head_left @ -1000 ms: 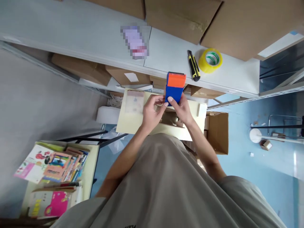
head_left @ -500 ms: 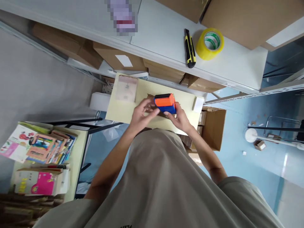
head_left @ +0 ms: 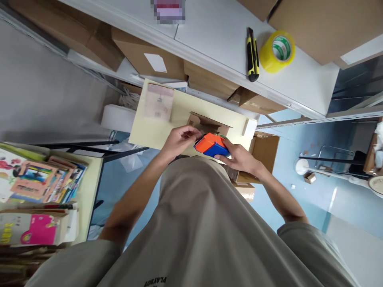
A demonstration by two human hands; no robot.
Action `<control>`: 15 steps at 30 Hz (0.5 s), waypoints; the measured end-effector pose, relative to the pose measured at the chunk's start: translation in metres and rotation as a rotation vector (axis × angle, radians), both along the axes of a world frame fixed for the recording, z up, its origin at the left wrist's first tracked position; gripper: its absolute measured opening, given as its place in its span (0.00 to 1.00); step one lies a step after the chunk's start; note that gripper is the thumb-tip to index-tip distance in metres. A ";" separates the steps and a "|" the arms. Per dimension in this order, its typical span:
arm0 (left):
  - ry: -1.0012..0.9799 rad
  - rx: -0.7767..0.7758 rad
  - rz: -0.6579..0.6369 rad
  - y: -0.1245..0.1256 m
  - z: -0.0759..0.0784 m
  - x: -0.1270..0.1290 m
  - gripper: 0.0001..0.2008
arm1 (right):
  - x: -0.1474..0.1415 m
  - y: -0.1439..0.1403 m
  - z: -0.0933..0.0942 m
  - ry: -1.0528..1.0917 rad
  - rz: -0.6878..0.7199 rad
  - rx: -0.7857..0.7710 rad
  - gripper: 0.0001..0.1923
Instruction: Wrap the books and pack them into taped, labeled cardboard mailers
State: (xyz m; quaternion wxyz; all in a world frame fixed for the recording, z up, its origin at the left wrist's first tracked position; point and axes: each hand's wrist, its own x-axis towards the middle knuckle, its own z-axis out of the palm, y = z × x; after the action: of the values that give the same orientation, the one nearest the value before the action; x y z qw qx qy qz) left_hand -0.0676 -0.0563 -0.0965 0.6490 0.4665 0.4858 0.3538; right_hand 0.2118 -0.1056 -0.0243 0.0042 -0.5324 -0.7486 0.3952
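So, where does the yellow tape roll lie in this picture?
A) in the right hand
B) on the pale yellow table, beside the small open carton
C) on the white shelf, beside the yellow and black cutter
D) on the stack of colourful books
C: the yellow tape roll lies on the white shelf, right beside the yellow and black cutter.

Both hands, left hand (head_left: 179,140) and right hand (head_left: 239,157), hold an orange-and-blue block (head_left: 212,145) over the open carton (head_left: 208,124) at the tabletop's (head_left: 155,131) near edge.
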 end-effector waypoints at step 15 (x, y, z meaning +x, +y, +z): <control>-0.086 -0.174 0.263 0.016 -0.080 -0.048 0.22 | -0.040 0.085 0.096 -0.150 -0.085 -0.598 0.36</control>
State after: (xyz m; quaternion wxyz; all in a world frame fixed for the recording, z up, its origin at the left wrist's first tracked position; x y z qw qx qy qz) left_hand -0.1151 -0.0407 -0.1767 0.6551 0.3254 0.5433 0.4121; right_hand 0.1715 -0.0202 0.0713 -0.1916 -0.5685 -0.5744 0.5570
